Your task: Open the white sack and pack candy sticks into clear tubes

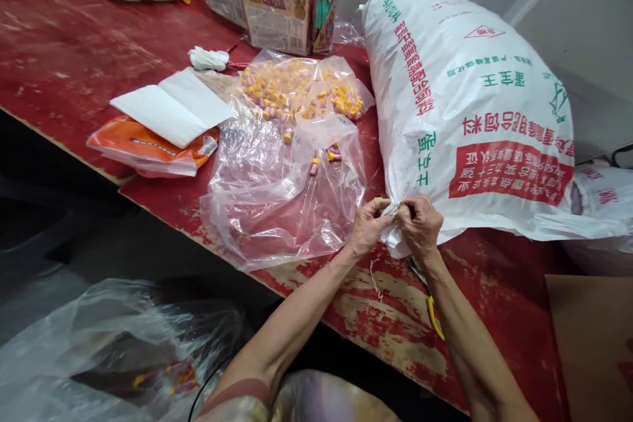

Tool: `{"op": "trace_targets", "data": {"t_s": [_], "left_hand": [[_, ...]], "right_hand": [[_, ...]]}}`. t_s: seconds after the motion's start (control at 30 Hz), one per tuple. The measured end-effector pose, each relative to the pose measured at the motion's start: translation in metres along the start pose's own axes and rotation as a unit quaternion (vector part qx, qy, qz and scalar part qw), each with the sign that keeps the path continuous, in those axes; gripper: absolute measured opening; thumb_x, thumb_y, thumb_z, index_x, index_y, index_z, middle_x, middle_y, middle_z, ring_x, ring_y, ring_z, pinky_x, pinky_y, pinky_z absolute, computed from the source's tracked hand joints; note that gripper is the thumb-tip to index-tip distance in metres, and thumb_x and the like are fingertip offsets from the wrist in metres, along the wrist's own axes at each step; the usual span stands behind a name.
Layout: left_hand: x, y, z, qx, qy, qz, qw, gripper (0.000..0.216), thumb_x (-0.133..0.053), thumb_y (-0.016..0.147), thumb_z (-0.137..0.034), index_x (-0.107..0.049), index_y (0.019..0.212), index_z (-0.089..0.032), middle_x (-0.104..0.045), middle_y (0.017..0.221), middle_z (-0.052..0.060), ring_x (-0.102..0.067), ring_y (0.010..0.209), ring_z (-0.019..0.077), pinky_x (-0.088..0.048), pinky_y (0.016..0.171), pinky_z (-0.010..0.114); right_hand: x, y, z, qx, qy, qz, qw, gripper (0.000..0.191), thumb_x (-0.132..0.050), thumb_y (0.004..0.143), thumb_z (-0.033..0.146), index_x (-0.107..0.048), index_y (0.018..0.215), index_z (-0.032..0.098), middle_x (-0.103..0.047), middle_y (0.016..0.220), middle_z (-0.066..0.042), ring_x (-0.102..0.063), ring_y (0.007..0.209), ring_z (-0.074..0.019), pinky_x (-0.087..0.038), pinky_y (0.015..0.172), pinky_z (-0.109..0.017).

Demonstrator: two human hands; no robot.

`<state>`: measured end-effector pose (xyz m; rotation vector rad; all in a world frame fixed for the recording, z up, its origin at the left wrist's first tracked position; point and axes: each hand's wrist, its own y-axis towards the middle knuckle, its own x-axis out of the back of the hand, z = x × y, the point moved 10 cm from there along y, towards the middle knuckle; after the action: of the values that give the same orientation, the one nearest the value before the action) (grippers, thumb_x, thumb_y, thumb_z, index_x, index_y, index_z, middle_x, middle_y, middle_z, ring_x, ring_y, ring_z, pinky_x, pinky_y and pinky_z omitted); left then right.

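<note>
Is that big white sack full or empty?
Full, it seems: the white sack bulges roundly, lying on its side; the left hand and right hand pinch its bunched end.

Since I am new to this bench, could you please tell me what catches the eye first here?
A big white sack with red and green print lies on the worn red table, right of centre. The left hand and right hand both pinch its near corner. To its left, a clear plastic bag holds small yellow and pink pieces.
</note>
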<state>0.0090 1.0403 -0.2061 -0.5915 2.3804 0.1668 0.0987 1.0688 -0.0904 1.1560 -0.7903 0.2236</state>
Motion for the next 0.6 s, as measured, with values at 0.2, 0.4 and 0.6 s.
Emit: {"op": "trace_targets", "data": {"t_s": [0.2, 0.4, 0.6], "left_hand": [[0.000, -0.002, 0.002, 0.021, -0.091, 0.001, 0.996, 0.033, -0.081, 0.051, -0.020, -0.070, 0.082, -0.016, -0.065, 0.078, -0.001, -0.056, 0.071, 0.0112, -0.043, 0.070, 0.023], [0.002, -0.003, 0.005, 0.031, -0.124, -0.017, 0.992, 0.035, -0.083, 0.048, -0.019, -0.069, 0.080, -0.016, -0.064, 0.075, -0.002, -0.055, 0.070, 0.0106, -0.043, 0.066, 0.022], [0.005, -0.002, 0.013, 0.043, -0.140, -0.035, 0.989, 0.034, -0.082, 0.046, -0.015, -0.070, 0.078, -0.017, -0.066, 0.074, -0.002, -0.056, 0.068, 0.0094, -0.044, 0.066, 0.021]], "right_hand": [[-0.007, 0.007, -0.005, -0.026, 0.064, 0.087, 0.994, 0.013, -0.047, 0.085, 0.020, -0.060, 0.085, 0.018, -0.063, 0.080, -0.004, -0.060, 0.076, -0.0164, -0.047, 0.070, -0.027], [-0.026, 0.004, 0.018, 0.034, -0.074, 0.170, 0.982, 0.018, -0.044, 0.089, 0.018, -0.061, 0.083, 0.016, -0.061, 0.079, -0.006, -0.055, 0.072, -0.0160, -0.040, 0.064, -0.025], [-0.013, -0.001, 0.001, -0.070, 0.006, 0.066, 0.995, 0.012, -0.044, 0.080, 0.020, -0.053, 0.073, 0.018, -0.054, 0.068, -0.002, -0.051, 0.065, -0.0157, -0.040, 0.062, -0.026]]}}
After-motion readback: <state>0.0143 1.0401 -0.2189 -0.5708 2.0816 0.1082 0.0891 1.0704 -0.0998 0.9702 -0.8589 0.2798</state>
